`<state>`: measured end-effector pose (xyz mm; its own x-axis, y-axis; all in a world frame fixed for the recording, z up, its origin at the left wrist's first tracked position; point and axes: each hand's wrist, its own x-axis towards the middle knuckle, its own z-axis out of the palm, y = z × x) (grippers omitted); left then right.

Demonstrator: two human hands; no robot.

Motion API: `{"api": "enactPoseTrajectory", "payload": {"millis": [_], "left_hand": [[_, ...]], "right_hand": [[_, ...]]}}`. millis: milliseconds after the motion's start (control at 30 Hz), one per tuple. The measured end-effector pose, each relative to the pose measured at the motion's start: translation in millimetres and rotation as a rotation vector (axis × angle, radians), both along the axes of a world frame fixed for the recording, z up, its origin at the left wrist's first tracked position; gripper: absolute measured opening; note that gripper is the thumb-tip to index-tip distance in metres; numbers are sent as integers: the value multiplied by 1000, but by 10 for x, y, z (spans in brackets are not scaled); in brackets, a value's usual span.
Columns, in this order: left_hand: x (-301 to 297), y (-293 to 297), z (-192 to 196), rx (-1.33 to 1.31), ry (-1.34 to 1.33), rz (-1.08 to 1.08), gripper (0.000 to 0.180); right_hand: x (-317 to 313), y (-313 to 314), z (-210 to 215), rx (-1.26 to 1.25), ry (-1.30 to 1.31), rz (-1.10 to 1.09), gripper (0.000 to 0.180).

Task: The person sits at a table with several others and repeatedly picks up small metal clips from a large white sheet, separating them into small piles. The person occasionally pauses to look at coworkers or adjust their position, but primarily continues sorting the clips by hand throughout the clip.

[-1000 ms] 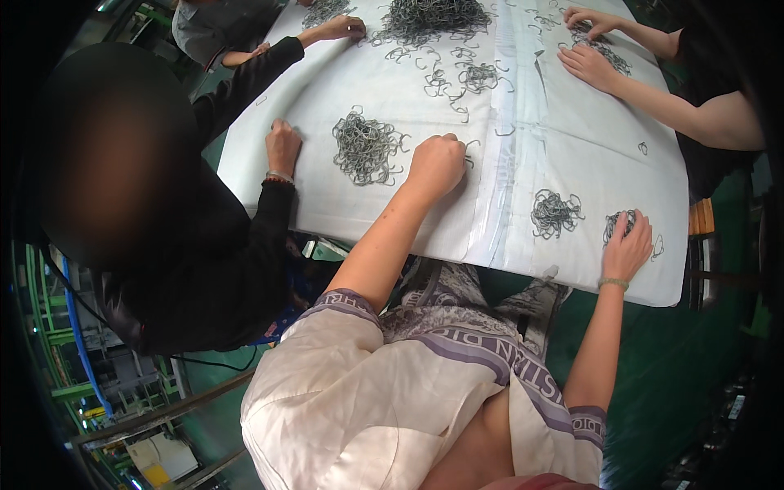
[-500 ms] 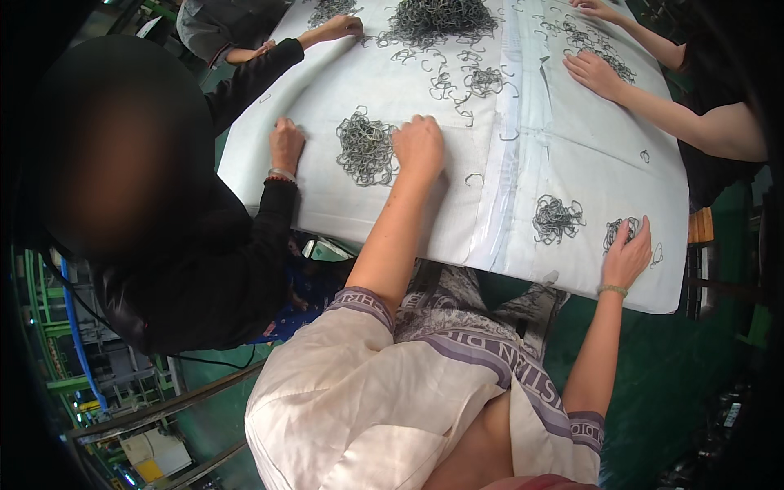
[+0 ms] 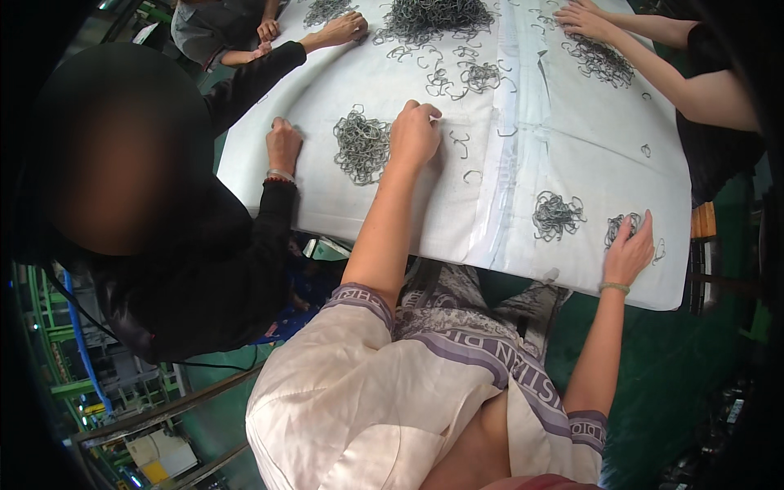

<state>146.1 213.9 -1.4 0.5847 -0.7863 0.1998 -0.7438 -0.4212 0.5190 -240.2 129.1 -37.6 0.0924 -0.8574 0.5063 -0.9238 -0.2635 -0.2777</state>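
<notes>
Left hand (image 3: 415, 133): curled knuckles-up beside hook pile (image 3: 362, 147), fingertips at loose hooks; grip unclear.
Right hand (image 3: 630, 251): spread flat, pinning small pile (image 3: 622, 228) near tabletop (image 3: 572, 155) edge.

Your left hand (image 3: 415, 133) rests on the table (image 3: 572, 163), just right of a heap of wire hooks (image 3: 361, 148), with loose hooks (image 3: 465, 155) scattered to its right. Your right hand (image 3: 629, 253) lies near the table's near edge, touching a small heap (image 3: 618, 227); another small heap (image 3: 557, 216) sits just left of it. A co-worker's hand (image 3: 283, 145) rests left of the first heap, and the largest pile (image 3: 437, 16) lies at the far side
</notes>
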Motion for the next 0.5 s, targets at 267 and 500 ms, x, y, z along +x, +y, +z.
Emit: {"api": "enactPoseTrajectory", "payload": {"millis": [267, 500], "left_hand": [[-62, 132, -10, -33, 14, -128, 9], [-213, 121, -94, -47, -93, -256, 12]], "right_hand": [[-2, -8, -6, 5, 12, -10, 47], [16, 3, 30, 12, 24, -14, 45]]}}
